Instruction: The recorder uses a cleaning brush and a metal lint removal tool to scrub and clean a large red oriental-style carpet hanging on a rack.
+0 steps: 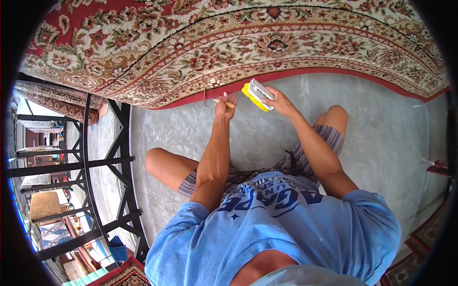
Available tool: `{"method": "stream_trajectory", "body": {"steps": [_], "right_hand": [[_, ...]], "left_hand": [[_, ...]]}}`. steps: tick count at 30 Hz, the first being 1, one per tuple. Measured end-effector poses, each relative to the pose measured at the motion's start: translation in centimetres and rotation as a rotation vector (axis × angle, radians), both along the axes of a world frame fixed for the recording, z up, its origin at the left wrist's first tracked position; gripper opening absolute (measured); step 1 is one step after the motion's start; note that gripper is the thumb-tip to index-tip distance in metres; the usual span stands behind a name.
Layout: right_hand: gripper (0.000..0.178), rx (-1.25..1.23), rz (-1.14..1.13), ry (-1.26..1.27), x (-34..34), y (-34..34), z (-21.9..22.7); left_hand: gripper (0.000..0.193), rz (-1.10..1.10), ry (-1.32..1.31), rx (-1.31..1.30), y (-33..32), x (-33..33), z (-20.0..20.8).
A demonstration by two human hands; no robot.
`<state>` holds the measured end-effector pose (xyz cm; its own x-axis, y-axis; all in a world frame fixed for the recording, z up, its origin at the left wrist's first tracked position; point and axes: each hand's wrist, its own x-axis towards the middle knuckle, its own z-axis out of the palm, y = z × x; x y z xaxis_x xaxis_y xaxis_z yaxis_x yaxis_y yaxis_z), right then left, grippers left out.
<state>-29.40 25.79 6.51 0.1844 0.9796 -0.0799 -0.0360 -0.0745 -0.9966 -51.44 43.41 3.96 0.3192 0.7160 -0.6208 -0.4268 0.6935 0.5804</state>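
Note:
My right hand [282, 102] grips a scrub brush [260, 94] by its white and grey back. The yellow bristles face toward my left hand and downward. Closed around a small tan handle [230, 105], likely wooden, is my left hand [225, 107]. A thin bent metal piece [206, 97] shows beside that hand, just off the carpet's edge; whether it belongs to the handle is hard to make out. Both hands are close to the red edge of a large patterned carpet [274, 45] in cream, red and green. A small gap separates the brush from my left hand.
I sit on a grey concrete floor [381, 128] with my knees spread. Along the left runs a black metal railing [125, 143], with hanging carpets [47, 205] and other goods beyond it. More red patterned carpets lie at the lower left [126, 275] and lower right [429, 229].

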Motion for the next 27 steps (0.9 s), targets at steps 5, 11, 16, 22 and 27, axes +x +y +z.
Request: {"method": "stream_trajectory", "body": {"steps": [5,11,16,22,27], "right_hand": [[0.051,0.14,-0.334,0.075,3.1,-2.5,5.9],[0.056,0.578,-0.921,-0.837,8.9,3.8,15.9],[0.053,0.055,-0.214,-0.814,1.0,6.0,-5.6],[0.052,0.017,0.028,-0.188,-12.2,-1.2,-9.2],[0.05,-0.18,0.169,1.149,-9.2,-1.8,-3.2]], "left_hand": [[0.047,-0.053,0.084,0.026,-2.1,0.2,2.4],[0.041,0.227,0.112,0.04,-1.7,-3.9,3.6],[0.036,0.396,0.097,0.021,-3.4,-4.5,6.8],[0.03,0.482,0.032,0.313,-2.1,-14.1,11.8],[0.029,0.385,0.196,0.451,-5.3,-10.3,16.5]]}}
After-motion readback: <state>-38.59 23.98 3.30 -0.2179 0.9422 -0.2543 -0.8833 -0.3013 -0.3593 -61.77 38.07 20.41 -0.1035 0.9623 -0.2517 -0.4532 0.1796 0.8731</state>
